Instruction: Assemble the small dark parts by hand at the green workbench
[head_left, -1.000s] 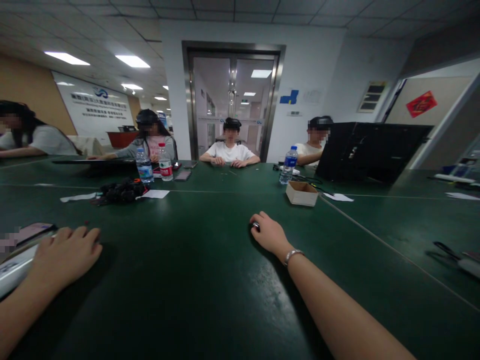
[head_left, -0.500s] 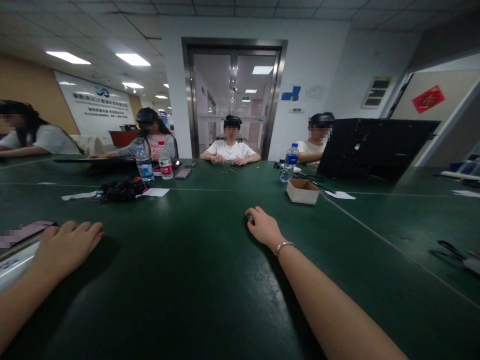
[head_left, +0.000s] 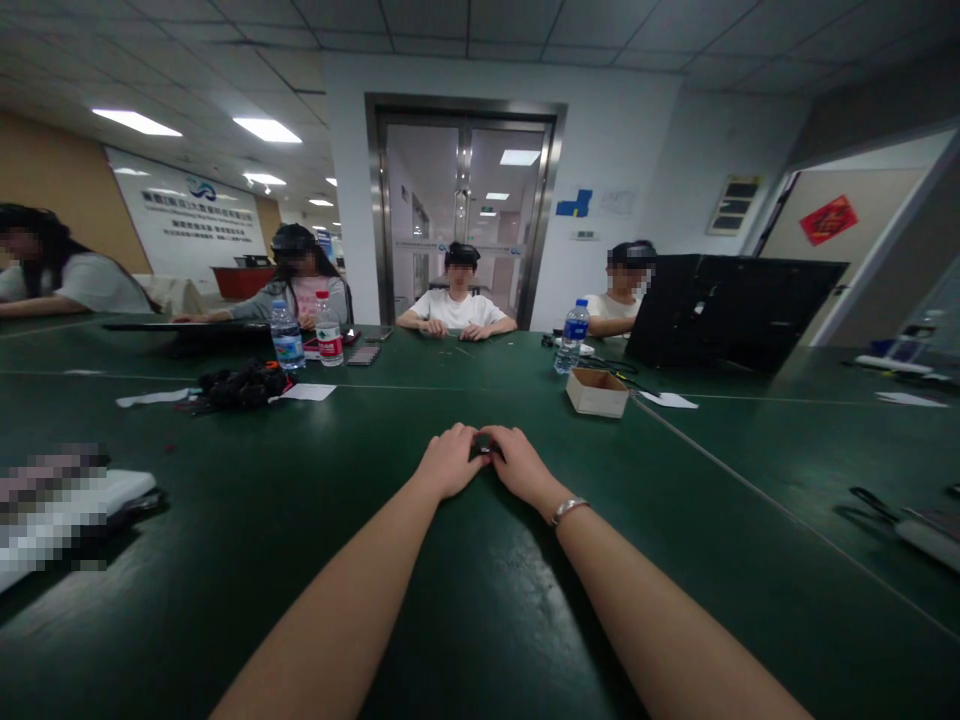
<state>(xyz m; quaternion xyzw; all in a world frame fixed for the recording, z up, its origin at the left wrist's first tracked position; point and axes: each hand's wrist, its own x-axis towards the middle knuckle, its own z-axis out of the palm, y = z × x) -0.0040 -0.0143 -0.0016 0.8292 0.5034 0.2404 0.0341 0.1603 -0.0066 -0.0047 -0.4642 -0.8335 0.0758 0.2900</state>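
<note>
My left hand (head_left: 451, 462) and my right hand (head_left: 523, 467) meet over the middle of the green table (head_left: 315, 520), fingertips almost touching. Between their curled fingers and thumbs shows a small dark object with a shiny light edge (head_left: 485, 450), too small to name. Fingers of both hands are closed around it, and much of it is hidden. On my right wrist is a silver bracelet (head_left: 568, 510).
Ahead to the right stand an open cardboard box (head_left: 597, 396), a water bottle (head_left: 573, 338) and a black monitor (head_left: 731, 312). Black cables (head_left: 244, 386) and two bottles lie ahead left. A white object (head_left: 82, 510) is at far left. Several people sit around the table.
My left hand has moved right, from beside the things at the far left to the table's middle, and now meets my right hand at the small object. My right hand stays nearly in place.
</note>
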